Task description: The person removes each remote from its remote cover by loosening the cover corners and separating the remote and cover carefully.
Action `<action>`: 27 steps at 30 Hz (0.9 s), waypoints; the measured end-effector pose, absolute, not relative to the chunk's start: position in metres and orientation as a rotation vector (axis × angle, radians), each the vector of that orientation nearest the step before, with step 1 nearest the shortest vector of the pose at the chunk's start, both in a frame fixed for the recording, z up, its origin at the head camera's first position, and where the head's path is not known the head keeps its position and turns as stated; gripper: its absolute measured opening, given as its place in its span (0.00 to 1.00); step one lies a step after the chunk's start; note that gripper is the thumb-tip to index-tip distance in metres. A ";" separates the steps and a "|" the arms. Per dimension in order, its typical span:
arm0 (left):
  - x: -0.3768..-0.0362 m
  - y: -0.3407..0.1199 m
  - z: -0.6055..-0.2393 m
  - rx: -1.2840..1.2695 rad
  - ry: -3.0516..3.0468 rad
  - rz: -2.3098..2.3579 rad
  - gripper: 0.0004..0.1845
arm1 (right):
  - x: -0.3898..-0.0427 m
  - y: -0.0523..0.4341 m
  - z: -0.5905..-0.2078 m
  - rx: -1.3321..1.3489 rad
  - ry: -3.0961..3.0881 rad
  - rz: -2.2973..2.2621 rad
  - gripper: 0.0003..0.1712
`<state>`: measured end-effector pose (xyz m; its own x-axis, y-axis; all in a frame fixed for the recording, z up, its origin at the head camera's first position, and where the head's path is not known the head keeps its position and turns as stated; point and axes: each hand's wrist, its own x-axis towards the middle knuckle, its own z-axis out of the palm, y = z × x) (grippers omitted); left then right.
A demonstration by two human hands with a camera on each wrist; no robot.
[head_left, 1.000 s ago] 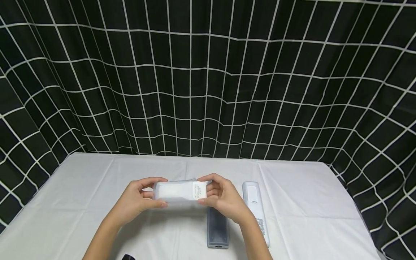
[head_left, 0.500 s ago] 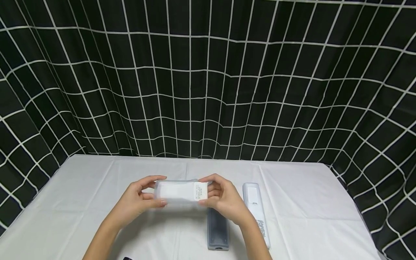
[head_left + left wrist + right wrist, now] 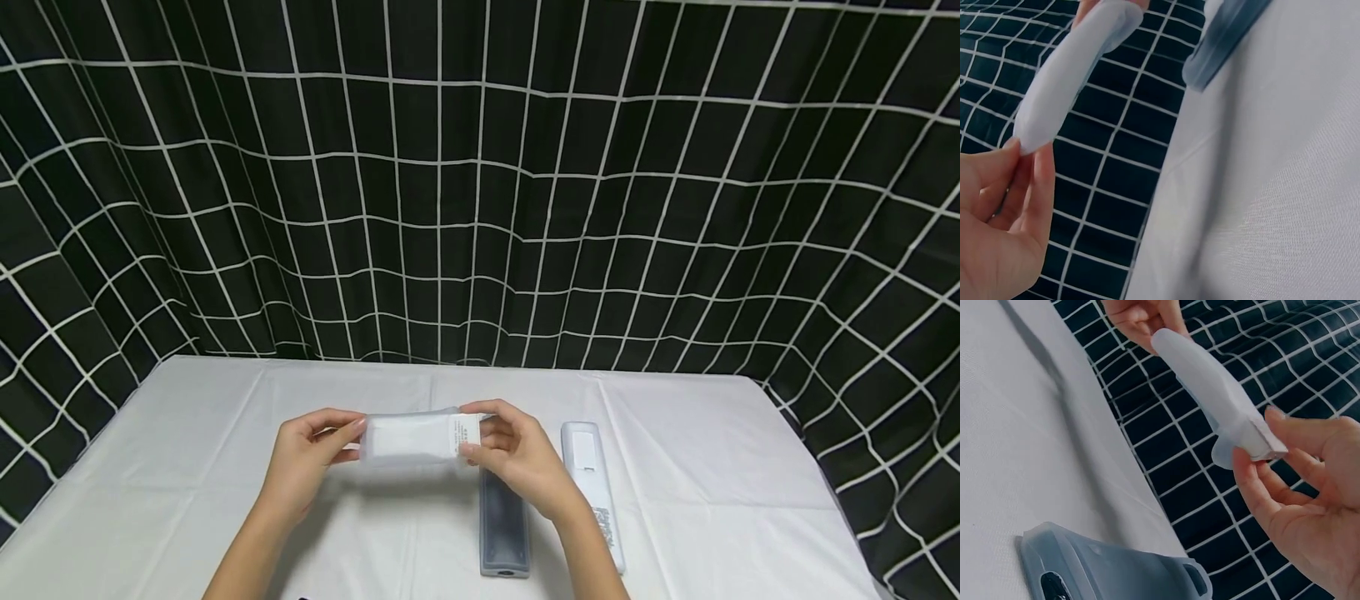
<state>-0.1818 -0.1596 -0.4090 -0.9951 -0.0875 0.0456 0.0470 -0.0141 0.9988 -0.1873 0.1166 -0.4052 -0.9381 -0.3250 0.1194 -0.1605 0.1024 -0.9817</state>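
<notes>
In the head view, a white remote control [image 3: 412, 437] in a translucent cover [image 3: 366, 450] is held level above the table between both hands. Its right end, with a printed label [image 3: 467, 431], sticks out of the cover. My left hand [image 3: 303, 454] pinches the cover's closed end between thumb and fingers. At the labelled end, my right hand [image 3: 517, 454] grips with the thumb in front and the other fingers behind. A loose flap of the cover [image 3: 1225, 450] hangs by the right fingertips in the right wrist view.
A dark remote control [image 3: 504, 529] in a translucent cover lies on the white tablecloth [image 3: 675, 467], partly under the right hand. Right of it lies a white remote control [image 3: 588, 475] in a clear cover. A black checked curtain [image 3: 480, 208] surrounds the table's back and sides.
My left hand has shifted from spanning both edges of the cover to pinching its left end, thumb moved up. My right thumb has moved slightly up over the label.
</notes>
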 end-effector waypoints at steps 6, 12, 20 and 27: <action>-0.179 -0.158 -0.406 0.035 -2.190 -2.024 0.09 | -0.187 0.112 -0.407 -0.503 2.252 -1.971 0.22; -0.179 -0.157 -0.404 0.005 -2.216 -1.952 0.07 | -0.186 0.110 -0.407 -0.489 2.285 -1.968 0.21; -0.180 -0.158 -0.404 0.003 -2.187 -1.943 0.07 | -0.187 0.115 -0.405 -0.485 2.282 -1.984 0.20; -0.181 -0.162 -0.404 0.011 -2.150 -1.969 0.07 | -0.188 0.116 -0.404 -0.461 2.272 -1.997 0.21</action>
<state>-0.1809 -0.1624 -0.4042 -0.9745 -0.1570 0.1600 0.1456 0.0995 0.9843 -0.1877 0.1157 -0.4040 -0.9514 -0.2766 0.1356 -0.1699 0.1040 -0.9800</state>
